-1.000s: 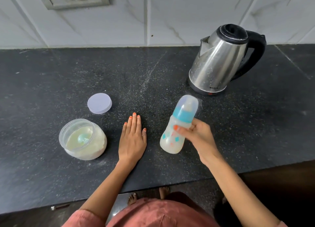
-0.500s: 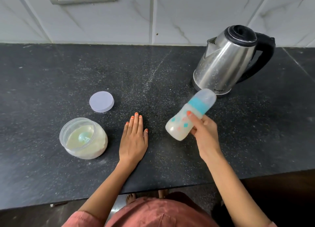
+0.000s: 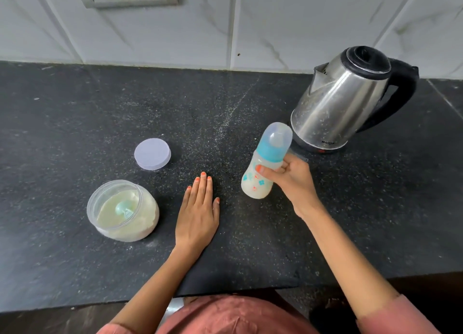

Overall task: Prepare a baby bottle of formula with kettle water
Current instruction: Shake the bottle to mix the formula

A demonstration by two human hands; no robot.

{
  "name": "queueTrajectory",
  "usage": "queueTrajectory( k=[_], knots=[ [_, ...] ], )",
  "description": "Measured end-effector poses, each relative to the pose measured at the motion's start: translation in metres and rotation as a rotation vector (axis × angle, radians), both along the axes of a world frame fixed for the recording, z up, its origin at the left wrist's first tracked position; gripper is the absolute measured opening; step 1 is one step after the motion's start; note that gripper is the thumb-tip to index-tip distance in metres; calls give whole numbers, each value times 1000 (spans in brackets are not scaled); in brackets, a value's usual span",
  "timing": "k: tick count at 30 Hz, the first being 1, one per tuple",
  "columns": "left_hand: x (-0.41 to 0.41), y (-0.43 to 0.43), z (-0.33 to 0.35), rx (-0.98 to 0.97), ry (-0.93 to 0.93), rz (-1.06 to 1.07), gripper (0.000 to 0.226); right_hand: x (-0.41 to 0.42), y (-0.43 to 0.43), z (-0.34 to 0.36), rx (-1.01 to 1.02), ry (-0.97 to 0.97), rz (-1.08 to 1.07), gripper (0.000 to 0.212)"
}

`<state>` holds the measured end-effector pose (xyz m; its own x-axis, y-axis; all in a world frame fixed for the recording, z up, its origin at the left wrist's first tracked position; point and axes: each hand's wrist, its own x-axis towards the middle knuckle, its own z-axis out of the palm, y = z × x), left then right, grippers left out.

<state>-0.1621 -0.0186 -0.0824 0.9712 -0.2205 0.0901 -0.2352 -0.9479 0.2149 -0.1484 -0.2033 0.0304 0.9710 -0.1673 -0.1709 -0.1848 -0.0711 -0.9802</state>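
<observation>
The right hand (image 3: 292, 180) grips the milky bottle (image 3: 269, 153) above the counter (image 3: 75, 113), fingers and thumb curled round its middle. Half a second ago its cap leaned toward 2 o'clock; now it is steeper, pointing to 1 o'clock at the kettle (image 3: 343, 100). The left hand (image 3: 198, 210) has stayed flat, fingers straight, with the powder jar (image 3: 122, 210) at its 9 o'clock and the lid (image 3: 152, 153) at 11.

head camera looks steeply down, close over the counter (image 3: 75, 133), facing the wall.
</observation>
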Motion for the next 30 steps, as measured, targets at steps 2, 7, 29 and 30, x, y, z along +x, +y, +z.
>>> queueTrajectory(
  k=[2, 7, 29, 30],
  knots=[
    [0, -1, 0, -13, -3, 0, 55, 16, 1, 0, -60, -23, 14, 34],
    [1, 0, 2, -21, 18, 10, 63, 66, 2, -9, -150, -54, 31, 41],
    [0, 0, 6, -49, 71, 39, 60, 152, 24, -33, -225, -2, 212, 51],
    [0, 0, 7, -51, 73, 40, 60, 151, 23, -33, -215, 0, 219, 51]
  ],
)
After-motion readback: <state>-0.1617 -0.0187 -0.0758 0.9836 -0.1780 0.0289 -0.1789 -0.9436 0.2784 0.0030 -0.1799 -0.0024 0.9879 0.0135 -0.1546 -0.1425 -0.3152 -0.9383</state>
